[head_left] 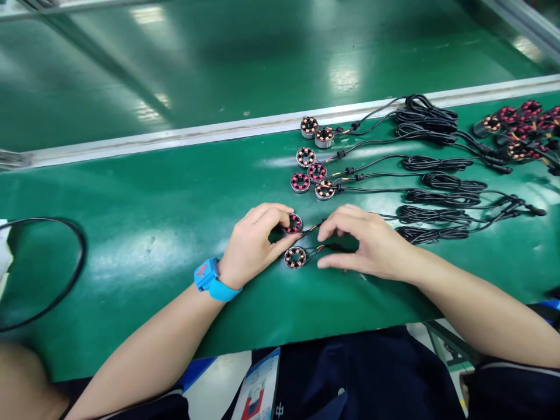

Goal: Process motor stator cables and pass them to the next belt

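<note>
Head view: left hand (252,240) pinches a ring (293,223), right hand (363,242) pinches its wires (315,228), near the belt edge (306,338).

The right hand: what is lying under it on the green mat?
Under the right hand thin coloured wires run from two ring-shaped parts and disappear. Black cables come out beyond it. The join between them is covered.

Green bench mat (144,245), metal rail (175,137), glossy light reflections
</note>
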### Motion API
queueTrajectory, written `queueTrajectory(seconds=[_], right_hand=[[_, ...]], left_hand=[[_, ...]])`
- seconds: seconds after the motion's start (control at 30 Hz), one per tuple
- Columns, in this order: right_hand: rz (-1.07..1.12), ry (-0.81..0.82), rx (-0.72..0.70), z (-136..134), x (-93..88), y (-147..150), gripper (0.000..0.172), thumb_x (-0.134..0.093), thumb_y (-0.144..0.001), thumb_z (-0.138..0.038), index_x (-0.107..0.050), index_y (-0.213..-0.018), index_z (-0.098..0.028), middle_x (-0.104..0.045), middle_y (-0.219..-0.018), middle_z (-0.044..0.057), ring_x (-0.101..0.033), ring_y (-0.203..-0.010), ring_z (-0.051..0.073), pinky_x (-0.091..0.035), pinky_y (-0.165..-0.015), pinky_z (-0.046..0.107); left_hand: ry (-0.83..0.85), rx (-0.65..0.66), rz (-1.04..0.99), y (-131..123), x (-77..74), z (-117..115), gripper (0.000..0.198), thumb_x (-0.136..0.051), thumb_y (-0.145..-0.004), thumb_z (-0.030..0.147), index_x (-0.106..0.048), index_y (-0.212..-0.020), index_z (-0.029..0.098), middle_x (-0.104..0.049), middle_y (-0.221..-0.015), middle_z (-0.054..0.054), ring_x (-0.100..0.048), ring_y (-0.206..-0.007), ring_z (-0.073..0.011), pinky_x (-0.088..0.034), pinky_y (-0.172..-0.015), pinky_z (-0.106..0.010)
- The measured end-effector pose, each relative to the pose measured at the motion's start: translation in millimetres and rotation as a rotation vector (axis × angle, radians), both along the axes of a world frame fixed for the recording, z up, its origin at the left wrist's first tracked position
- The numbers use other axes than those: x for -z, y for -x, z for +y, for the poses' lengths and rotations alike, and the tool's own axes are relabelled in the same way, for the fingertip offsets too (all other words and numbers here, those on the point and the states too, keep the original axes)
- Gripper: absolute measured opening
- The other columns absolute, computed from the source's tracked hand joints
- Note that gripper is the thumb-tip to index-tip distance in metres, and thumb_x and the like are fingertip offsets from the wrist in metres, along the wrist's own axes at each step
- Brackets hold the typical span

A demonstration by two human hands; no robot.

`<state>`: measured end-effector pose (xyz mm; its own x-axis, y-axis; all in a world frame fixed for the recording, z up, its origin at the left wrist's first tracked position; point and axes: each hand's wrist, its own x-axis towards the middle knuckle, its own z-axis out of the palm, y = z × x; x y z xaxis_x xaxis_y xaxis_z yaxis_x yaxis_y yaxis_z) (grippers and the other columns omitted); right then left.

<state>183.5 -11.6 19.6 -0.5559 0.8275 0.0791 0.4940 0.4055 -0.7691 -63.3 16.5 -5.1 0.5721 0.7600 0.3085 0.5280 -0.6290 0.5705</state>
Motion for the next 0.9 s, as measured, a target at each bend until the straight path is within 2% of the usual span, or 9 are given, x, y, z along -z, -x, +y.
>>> queueTrajectory(seconds=[0.07, 0.13, 0.23, 0.37, 0.53, 0.7, 0.8, 0.9], right_hand=[[-0.03, -0.112, 0.079, 3, 3.7, -1, 0.027, -0.073, -0.089, -0.034, -0.062, -0.11, -0.021, -0.068, -0.112, 0.007, -0.06, -0.106, 0.023, -0.046, -0.095, 0.039], [-0.103, -0.158, 0.084, 6, 9.6, -2, 0.026, -0.066, -0.093, -0.027, -0.062, -0.119, -0.021, -0.067, -0.119, 0.008, -0.058, -0.114, 0.026, -0.044, -0.101, 0.045], [-0.121, -0.125, 0.04, 8, 15.1, 0, 0.023, -0.055, -0.097, -0.018, -0.064, -0.118, -0.018, -0.069, -0.113, 0.008, -0.062, -0.106, 0.023, -0.049, -0.095, 0.039], [-0.066, -0.012, 0.062, 6, 9.1, 2, 0.024, -0.052, -0.096, -0.017, -0.067, -0.115, -0.017, -0.069, -0.103, 0.006, -0.064, -0.088, 0.016, -0.05, -0.081, 0.029], [-0.023, 0.154, 0.096, 6, -0.4, 1, 0.022, -0.052, -0.095, -0.018, -0.068, -0.111, -0.019, -0.07, -0.091, 0.0, -0.058, -0.068, 0.01, -0.045, -0.07, 0.024], [-0.025, 0.12, 0.099, 7, 0.2, -1, 0.018, -0.057, -0.091, -0.017, -0.07, -0.103, -0.018, -0.065, -0.09, 0.001, -0.053, -0.065, 0.009, -0.043, -0.065, 0.023], [-0.045, 0.098, 0.082, 7, 1.3, -3, 0.02, -0.057, -0.09, -0.017, -0.07, -0.105, -0.018, -0.064, -0.093, 0.003, -0.056, -0.071, 0.011, -0.045, -0.067, 0.025], [-0.066, 0.051, 0.044, 8, 2.4, -4, 0.02, -0.055, -0.092, -0.017, -0.07, -0.105, -0.018, -0.066, -0.096, 0.005, -0.06, -0.087, 0.017, -0.047, -0.079, 0.03]], left_hand=[[-0.061, -0.026, 0.002, 2, -0.3, -1, 0.026, -0.076, -0.087, 0.028, -0.054, -0.094, 0.018, -0.068, -0.104, -0.004, -0.065, -0.099, -0.0178, -0.051, -0.087, -0.03], [-0.118, -0.041, 0.02, 3, -0.3, -2, 0.029, -0.077, -0.087, 0.029, -0.053, -0.099, 0.018, -0.068, -0.107, -0.005, -0.064, -0.099, -0.0192, -0.049, -0.088, -0.032], [-0.206, -0.065, 0.094, 4, -0.8, -4, 0.028, -0.075, -0.089, 0.029, -0.053, -0.104, 0.019, -0.069, -0.105, -0.004, -0.063, -0.095, -0.0208, -0.046, -0.083, -0.034], [-0.31, -0.082, 0.228, 4, -4.3, -5, 0.027, -0.071, -0.091, 0.039, -0.055, -0.102, 0.02, -0.064, -0.09, -0.003, -0.056, -0.082, -0.022, -0.037, -0.068, -0.035], [-0.161, -0.001, 0.207, 4, -8.2, -4, 0.026, -0.067, -0.093, 0.044, -0.058, -0.099, 0.02, -0.054, -0.086, -0.002, -0.051, -0.081, -0.0209, -0.034, -0.07, -0.034], [-0.042, 0.067, 0.185, 6, -6.5, -2, 0.03, -0.063, -0.094, 0.049, -0.061, -0.095, 0.02, -0.054, -0.088, -0.003, -0.051, -0.083, -0.0203, -0.035, -0.073, -0.034], [0.047, 0.143, 0.193, 10, -6.4, -1, 0.033, -0.058, -0.095, 0.053, -0.061, -0.097, 0.02, -0.058, -0.093, -0.003, -0.055, -0.087, -0.02, -0.036, -0.075, -0.033], [0.083, 0.223, 0.189, 13, -11.0, 1, 0.036, -0.053, -0.098, 0.054, -0.061, -0.096, 0.019, -0.061, -0.096, -0.004, -0.058, -0.091, -0.02, -0.037, -0.078, -0.033]])
